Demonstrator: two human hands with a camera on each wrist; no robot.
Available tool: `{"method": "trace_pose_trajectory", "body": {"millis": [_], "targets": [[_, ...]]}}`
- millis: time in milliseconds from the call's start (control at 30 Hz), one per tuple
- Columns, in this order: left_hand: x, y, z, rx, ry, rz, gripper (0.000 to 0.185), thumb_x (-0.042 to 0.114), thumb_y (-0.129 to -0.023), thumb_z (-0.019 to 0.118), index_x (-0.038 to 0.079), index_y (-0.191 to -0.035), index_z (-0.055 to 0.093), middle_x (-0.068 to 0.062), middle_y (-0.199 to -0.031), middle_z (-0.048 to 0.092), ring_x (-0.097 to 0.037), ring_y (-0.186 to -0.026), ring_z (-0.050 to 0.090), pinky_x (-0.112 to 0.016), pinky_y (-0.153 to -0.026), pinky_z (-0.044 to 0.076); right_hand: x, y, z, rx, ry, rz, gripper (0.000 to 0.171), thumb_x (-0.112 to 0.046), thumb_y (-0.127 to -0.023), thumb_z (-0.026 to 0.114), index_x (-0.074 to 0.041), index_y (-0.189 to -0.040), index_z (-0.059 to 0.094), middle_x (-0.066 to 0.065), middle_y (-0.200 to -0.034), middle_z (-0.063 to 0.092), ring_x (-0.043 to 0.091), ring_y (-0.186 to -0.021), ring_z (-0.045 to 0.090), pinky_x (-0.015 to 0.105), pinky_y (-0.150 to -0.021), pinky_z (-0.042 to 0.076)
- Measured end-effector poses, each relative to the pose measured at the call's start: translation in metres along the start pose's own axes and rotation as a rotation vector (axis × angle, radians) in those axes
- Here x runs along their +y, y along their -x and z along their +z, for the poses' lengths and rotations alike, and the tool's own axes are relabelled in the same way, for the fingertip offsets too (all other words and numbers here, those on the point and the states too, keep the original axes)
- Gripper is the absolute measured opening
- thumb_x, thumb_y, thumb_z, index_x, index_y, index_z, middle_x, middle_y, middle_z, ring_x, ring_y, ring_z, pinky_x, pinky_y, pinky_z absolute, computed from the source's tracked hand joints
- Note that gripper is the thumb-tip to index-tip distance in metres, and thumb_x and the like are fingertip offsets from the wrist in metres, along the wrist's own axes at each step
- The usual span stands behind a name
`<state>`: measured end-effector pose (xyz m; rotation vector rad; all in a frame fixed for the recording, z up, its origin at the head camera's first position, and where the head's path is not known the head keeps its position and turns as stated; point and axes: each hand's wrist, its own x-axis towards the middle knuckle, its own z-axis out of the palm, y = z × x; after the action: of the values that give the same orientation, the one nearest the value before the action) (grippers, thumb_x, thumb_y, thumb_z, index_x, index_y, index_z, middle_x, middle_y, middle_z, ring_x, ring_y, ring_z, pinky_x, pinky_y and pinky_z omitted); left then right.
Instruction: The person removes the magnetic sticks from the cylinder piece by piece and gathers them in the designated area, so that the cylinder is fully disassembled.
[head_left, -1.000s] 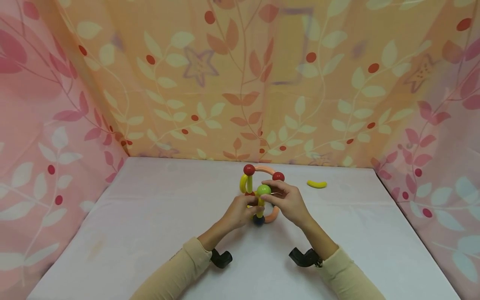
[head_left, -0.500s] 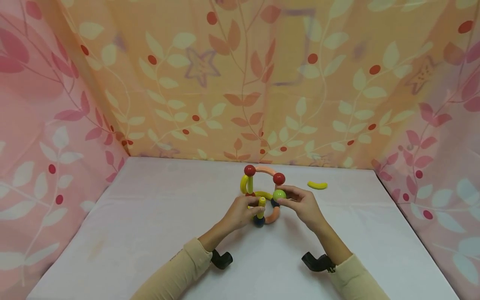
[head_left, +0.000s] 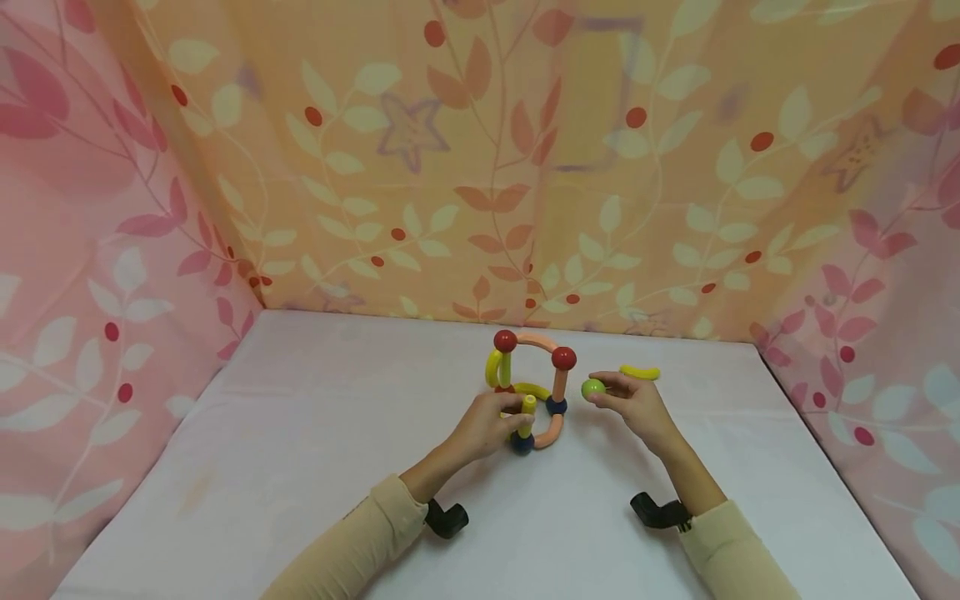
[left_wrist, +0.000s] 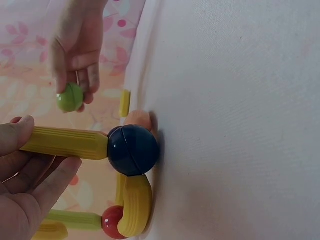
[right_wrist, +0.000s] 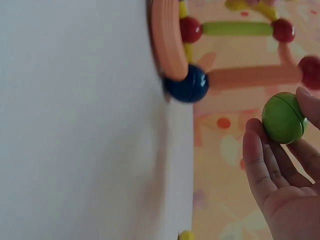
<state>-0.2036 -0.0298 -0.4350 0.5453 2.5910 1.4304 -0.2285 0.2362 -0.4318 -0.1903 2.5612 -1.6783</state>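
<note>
Banana piece (head_left: pixel 640 372) behind right hand (head_left: pixel 637 405)

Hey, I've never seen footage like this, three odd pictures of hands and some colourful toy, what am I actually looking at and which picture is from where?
There is no machine here: a person in cream sleeves works with two bare hands and wears three cameras. The wide picture comes from a camera on the head, looking down at a white table ringed by leaf-patterned cloth. The other two come from cameras strapped to each wrist, so they look sideways and close.

On the table stands a toy structure of curved and straight sticks joined by red and dark blue balls. The left hand holds a straight yellow stick that plugs into a dark blue ball. The right hand pinches a loose green ball in its fingertips, apart from the structure. A spare yellow curved piece lies on the table beyond that hand.
</note>
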Motion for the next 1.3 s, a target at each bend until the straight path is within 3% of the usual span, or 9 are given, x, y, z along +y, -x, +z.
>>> {"method": "trace_pose_trajectory", "body": {"millis": [267,433,533,700,1033,1300], "targets": [[0.001,0.0,0.001,-0.002,0.0,-0.005,0.023,0.022,-0.092,0.067,0.007,-0.11,0.071,-0.003,-0.101,0.068,-0.019,-0.1,0.061,-0.03,-0.081,0.057,0.019,-0.038,-0.009,0.026,0.178,0.023,0.053,-0.028,-0.089,0.072,0.001,-0.131,0.058,0.022,-0.124,0.063,0.019,-0.1,0.065,0.022,-0.081,0.054],[0.001,-0.001,0.001,-0.002,0.01,-0.006,0.023,0.021,-0.092,0.068,0.007,-0.109,0.071,-0.004,-0.102,0.068,-0.019,-0.1,0.062,-0.029,-0.081,0.057,0.025,-0.067,-0.005,0.022,0.315,-0.012,0.047,-0.022,-0.09,0.07,0.004,-0.128,0.059,0.023,-0.121,0.064,0.032,-0.104,0.063,0.038,-0.089,0.053],[0.002,-0.001,0.002,-0.007,0.017,-0.009,0.023,0.021,-0.092,0.068,0.006,-0.109,0.071,-0.005,-0.103,0.068,-0.02,-0.101,0.062,-0.029,-0.081,0.058,0.029,-0.083,-0.001,0.007,0.377,-0.013,0.046,-0.017,-0.088,0.071,0.006,-0.126,0.059,0.025,-0.121,0.064,0.035,-0.104,0.062,0.046,-0.092,0.052],[0.003,-0.001,0.003,-0.006,0.007,-0.016,0.023,0.021,-0.092,0.068,0.006,-0.109,0.071,-0.005,-0.103,0.069,-0.02,-0.102,0.063,-0.028,-0.081,0.058,0.032,-0.107,0.003,-0.001,0.467,-0.002,0.046,-0.016,-0.089,0.069,0.005,-0.128,0.058,0.026,-0.122,0.063,0.037,-0.109,0.06,0.049,-0.096,0.049],[0.005,-0.002,0.001,-0.007,-0.003,-0.017,0.025,0.022,-0.092,0.067,0.006,-0.111,0.071,-0.002,-0.102,0.07,-0.019,-0.102,0.064,-0.03,-0.083,0.057,0.024,-0.124,0.007,0.059,0.524,0.025,0.048,-0.018,-0.09,0.067,0.006,-0.13,0.054,0.031,-0.123,0.06,0.043,-0.114,0.057,0.052,-0.099,0.046],[0.003,-0.002,0.001,-0.007,-0.007,-0.004,0.023,0.022,-0.093,0.066,0.007,-0.11,0.071,-0.003,-0.101,0.07,-0.02,-0.102,0.065,-0.028,-0.082,0.057,0.024,-0.126,0.008,0.089,0.486,0.061,0.039,-0.018,-0.091,0.066,0.007,-0.12,0.059,0.026,-0.112,0.065,0.035,-0.099,0.061,0.04,-0.082,0.052]]}}
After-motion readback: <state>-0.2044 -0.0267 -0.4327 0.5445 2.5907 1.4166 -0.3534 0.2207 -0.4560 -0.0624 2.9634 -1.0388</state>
